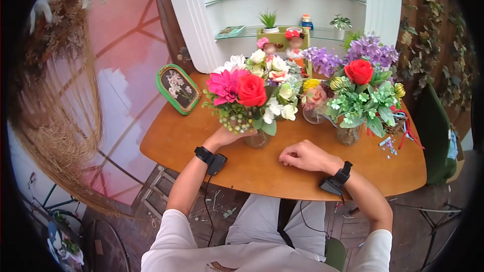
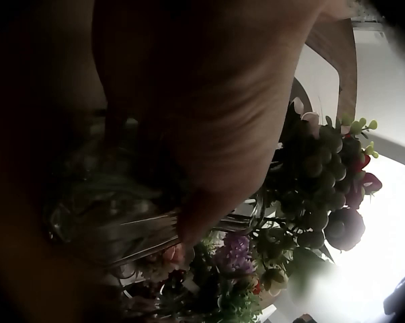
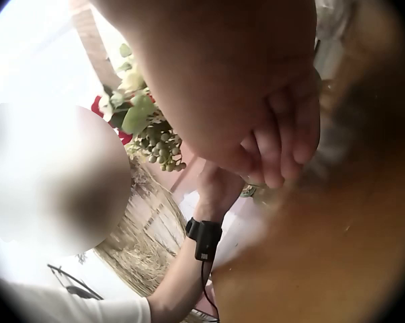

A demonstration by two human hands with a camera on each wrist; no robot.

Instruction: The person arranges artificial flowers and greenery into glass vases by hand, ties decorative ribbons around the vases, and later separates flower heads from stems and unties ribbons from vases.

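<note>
The left hand (image 1: 229, 137) holds the glass vase (image 1: 258, 140) near the centre of the head view, and the left-wrist view shows a digit against the glass and the stems (image 2: 145, 254) inside. The right hand (image 1: 310, 156) is loosely curled, apparently holding nothing, over the counter (image 1: 242, 168) just right of centre.

The step seems to be steadying or placing this bouquet. A low grip on the glass suits it, since the red rose (image 1: 251, 90), magenta bloom (image 1: 223, 86) and white blossoms (image 1: 274, 109) probably make it top-heavy. The free right hand could brace the other side. Keeping the vase upright and sliding it gently, rather than pulling on the blooms or the green berries (image 1: 234, 124), should save the stems from shifting. The foliage of the second arrangement (image 1: 353, 103), right of centre, stands near, so a rightward push risks tangling leaves or knocking the glass.

No brand can be read. The shirt print (image 1: 222, 266) at the bottom edge is too small and cut off, and the black wrist camera (image 1: 217, 164) shows no legible label.
</note>
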